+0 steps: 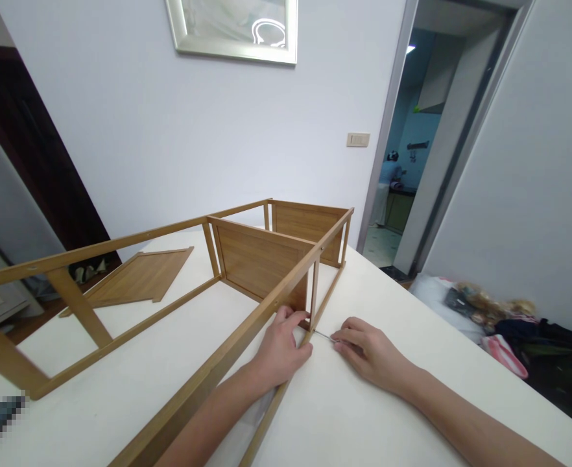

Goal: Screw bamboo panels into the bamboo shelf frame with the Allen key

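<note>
A wooden shelf frame (247, 318) lies on its side on the white table, with two panel shelves set across it. My left hand (281, 350) reaches in between its rails, fingers and thumb closed around the lower rail by the near shelf's corner. Between the thumb and fingers of my right hand (366, 350) is a thin metal rod that looks like a hex key (323, 336). Its tip meets the outer side of that rail, just beside my left hand. My right fingers hide the rod's other end.
A loose wooden panel (143, 279) lies on the white table (393, 415), beyond the frame's left part. Behind the table rises a wall with a framed picture (235, 55). Clothes and bags (510, 324) are piled at the right. Through the doorway a person (388, 175) is visible.
</note>
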The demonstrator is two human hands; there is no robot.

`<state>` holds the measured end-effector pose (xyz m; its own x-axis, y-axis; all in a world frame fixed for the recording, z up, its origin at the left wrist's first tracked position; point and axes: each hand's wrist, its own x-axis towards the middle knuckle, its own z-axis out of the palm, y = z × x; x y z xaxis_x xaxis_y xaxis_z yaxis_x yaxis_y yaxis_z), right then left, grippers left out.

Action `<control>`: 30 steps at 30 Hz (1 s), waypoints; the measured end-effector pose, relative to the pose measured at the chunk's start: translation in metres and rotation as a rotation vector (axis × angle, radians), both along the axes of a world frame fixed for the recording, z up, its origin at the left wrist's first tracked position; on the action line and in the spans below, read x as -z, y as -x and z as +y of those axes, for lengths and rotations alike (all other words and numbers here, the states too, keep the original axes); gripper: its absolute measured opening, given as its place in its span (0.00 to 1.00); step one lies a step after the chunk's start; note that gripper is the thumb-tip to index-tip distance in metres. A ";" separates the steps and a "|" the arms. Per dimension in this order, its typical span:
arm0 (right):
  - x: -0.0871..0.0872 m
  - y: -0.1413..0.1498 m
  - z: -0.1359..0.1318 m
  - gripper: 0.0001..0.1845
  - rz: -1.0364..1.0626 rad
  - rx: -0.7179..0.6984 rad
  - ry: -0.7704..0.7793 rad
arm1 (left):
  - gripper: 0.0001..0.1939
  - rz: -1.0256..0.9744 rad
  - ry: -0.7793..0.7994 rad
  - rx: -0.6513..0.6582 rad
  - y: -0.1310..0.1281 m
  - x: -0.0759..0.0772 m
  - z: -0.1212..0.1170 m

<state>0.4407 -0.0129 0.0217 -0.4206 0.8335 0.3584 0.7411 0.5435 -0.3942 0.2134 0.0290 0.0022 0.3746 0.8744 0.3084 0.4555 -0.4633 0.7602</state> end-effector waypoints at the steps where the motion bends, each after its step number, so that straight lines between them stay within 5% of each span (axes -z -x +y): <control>1: -0.001 0.001 0.000 0.13 0.015 -0.008 0.011 | 0.25 0.002 0.001 -0.001 0.000 0.000 0.000; 17: 0.001 -0.002 0.006 0.11 0.149 -0.007 0.104 | 0.27 -0.001 0.002 0.003 0.000 0.000 0.001; 30: 0.006 -0.001 0.002 0.12 0.078 0.011 -0.114 | 0.26 0.002 0.002 -0.008 0.001 -0.001 0.000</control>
